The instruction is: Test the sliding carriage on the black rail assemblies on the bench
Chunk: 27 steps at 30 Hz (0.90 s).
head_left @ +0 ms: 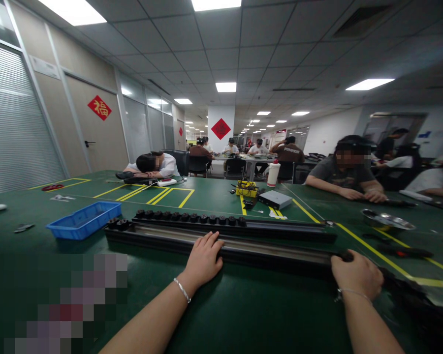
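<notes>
A: What are we gripping?

B: We are closing our right hand (pixel 360 278) around the right end of the long black channel (pixel 266 257). We are resting our left hand (pixel 204 260) loosely across its middle, fingers lying over the open groove. Whether our right fingertips are also pinching a small dark piece, we cannot tell.

A: Where is the channel lying?

B: It is stretching left to right before us on the green table (pixel 251 309). Two black round parts (pixel 117 224) are sitting at its left end. Just beyond, a second channel (pixel 291 230) is carrying a row of similar parts (pixel 184 217). A blue tray (pixel 86 230) is standing beside the left ends.

A: Which step are we judging this to be?

B: We are handling and steadying the near channel, it seems. Any shift would be calling for both hands moving together, supporting its length and sparing the neighbouring row.
</notes>
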Tool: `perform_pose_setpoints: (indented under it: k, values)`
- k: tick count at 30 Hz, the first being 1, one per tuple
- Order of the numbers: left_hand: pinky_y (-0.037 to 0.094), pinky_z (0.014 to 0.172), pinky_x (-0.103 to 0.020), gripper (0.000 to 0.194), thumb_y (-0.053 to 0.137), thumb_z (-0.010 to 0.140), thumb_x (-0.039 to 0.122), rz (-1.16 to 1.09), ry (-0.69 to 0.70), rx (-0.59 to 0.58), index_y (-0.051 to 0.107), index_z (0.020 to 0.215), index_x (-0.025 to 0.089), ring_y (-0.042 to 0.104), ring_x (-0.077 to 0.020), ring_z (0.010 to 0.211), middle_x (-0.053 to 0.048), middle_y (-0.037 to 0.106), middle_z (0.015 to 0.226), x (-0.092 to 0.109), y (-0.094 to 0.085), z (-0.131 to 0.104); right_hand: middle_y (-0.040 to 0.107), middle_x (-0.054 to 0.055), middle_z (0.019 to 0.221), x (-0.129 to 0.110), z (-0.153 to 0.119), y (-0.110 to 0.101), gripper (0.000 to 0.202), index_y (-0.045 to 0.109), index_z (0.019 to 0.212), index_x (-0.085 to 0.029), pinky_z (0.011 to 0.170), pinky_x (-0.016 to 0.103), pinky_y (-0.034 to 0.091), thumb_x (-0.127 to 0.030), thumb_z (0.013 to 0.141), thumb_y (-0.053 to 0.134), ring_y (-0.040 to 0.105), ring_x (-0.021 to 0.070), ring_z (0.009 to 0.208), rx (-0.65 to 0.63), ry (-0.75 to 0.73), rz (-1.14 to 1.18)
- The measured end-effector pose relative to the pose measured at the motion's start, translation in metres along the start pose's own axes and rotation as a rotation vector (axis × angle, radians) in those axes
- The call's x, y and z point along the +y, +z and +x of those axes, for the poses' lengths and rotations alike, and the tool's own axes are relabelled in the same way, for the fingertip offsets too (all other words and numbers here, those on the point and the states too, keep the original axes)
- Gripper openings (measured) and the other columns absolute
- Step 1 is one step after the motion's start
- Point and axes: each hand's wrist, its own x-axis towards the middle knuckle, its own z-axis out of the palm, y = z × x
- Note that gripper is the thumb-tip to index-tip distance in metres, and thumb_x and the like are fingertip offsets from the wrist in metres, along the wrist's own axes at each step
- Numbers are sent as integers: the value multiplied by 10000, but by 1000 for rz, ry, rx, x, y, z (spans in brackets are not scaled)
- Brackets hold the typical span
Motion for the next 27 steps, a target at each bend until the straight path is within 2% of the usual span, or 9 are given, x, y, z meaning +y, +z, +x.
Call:
perform_pose_setpoints:
  k: [3,7,13,18,27]
  values:
    - [269,1058,-417,418,531,761,242,2,4,2,530,1179,256,339,-232,1297,-48,441,1386,-1,1,0,488,196,1270,4,4,0,546,542,1223,-123,951,428,309,-429,800,382,385,343,1209,1,56,-14]
    - [269,1057,-418,417,533,759,242,5,8,4,529,1176,256,335,-235,1300,-50,442,1385,-2,3,0,515,221,1227,10,10,1,558,540,1214,-97,939,424,338,-433,799,378,446,340,1165,-50,94,15]
    - [279,1048,-416,416,540,758,246,7,15,11,531,1174,258,342,-237,1294,-50,444,1384,-3,4,0,491,170,1274,14,15,0,596,508,1241,-161,958,441,383,-462,731,445,438,335,1191,-35,164,39]
    - [277,1047,-420,415,539,756,242,3,14,15,531,1171,263,338,-239,1296,-49,440,1387,-3,4,0,512,161,1242,15,18,-3,577,520,1238,-227,890,463,435,-477,720,467,481,356,1137,-93,280,50]
    - [279,1050,-415,412,539,757,254,9,12,6,534,1169,261,339,-235,1298,-47,440,1388,-3,3,0,492,178,1262,13,16,-10,575,521,1245,-236,822,479,471,-466,720,474,481,381,1130,-62,350,99]
